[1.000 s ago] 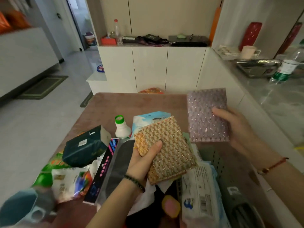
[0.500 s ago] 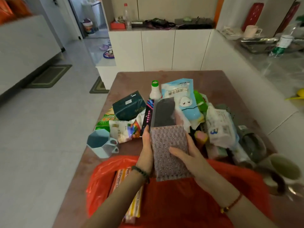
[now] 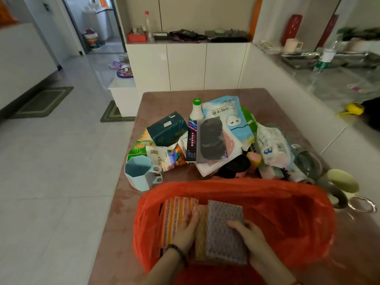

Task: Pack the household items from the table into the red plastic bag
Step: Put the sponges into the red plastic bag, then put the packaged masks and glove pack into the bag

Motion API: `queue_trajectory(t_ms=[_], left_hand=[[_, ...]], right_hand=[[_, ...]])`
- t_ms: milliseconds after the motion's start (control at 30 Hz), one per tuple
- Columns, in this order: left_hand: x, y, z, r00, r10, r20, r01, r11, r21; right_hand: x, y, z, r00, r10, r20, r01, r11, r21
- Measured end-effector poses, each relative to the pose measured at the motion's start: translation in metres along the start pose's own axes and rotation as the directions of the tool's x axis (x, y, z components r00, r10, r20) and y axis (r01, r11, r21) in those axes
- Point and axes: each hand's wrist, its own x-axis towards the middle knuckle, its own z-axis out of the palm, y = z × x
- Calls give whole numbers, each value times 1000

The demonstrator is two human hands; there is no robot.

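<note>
White cupboards [image 3: 186, 66] stand behind a brown table [image 3: 168, 95], with grey floor tiles off to the left. At the table's near edge the red plastic bag [image 3: 287, 212] lies with its mouth wide open. Both hands reach down inside it. The left hand [image 3: 186, 229] and the right hand [image 3: 249, 236] press from either side on two scouring pads held together upright: a purple pad [image 3: 225, 229] in front and a yellow pad [image 3: 200, 237] against its left face. The left hand's fingers are curled against the yellow pad and the right hand's fingers are closed over the purple pad's lower right edge. Just left of the pads, inside the bag, stands a pack of striped orange cloths [image 3: 174, 214].

Beyond the bag a heap of goods waits on the table: a blue cup [image 3: 139, 173] near the bag's left rim, a dark green packet [image 3: 167, 130], a white bottle with a green cap [image 3: 196, 110], a light blue pouch [image 3: 230, 118], a packet with a black item [image 3: 211, 138], and a white wipes pack [image 3: 273, 147]. A pale green ladle [image 3: 342, 181] lies at the right.
</note>
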Motion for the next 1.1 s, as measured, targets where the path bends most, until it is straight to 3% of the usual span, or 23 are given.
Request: queue_trajectory(t_ms=[233,333,433,500,600,900,1000,1067,1100], left_hand=[[20,20,22,978,197,-64,-180,961,212],[26,21,23,953,295,-73,-256,908,331],[28,12,22,891,449,-68,-329,742,584],[28,3,20,844,536,-7,-336,538,773],[28,-8,19,866,487,115,-279,279,919],[31,4,10,933,283,221,-236,19,971],[19,12,12,903,351,247,-273,28,961],[12,24,11,818,503,280,-392,132,910],[8,33,12,774,573,268,-455,210,865]], right_hand=[[34,-27,-25,999,-20,-47,26,990,142],[46,-32,-48,989,-76,-130,85,994,66],[52,-26,-58,975,-134,-175,120,989,-91],[54,-20,-54,969,-192,-156,160,968,-192],[55,-16,-43,950,-293,-109,254,926,-281],[59,-17,-42,928,-348,-137,298,910,-289],[47,-22,-40,912,-410,13,342,742,-576],[28,-36,-41,890,-428,157,382,511,-770],[19,-49,-44,867,-446,221,430,445,-786]])
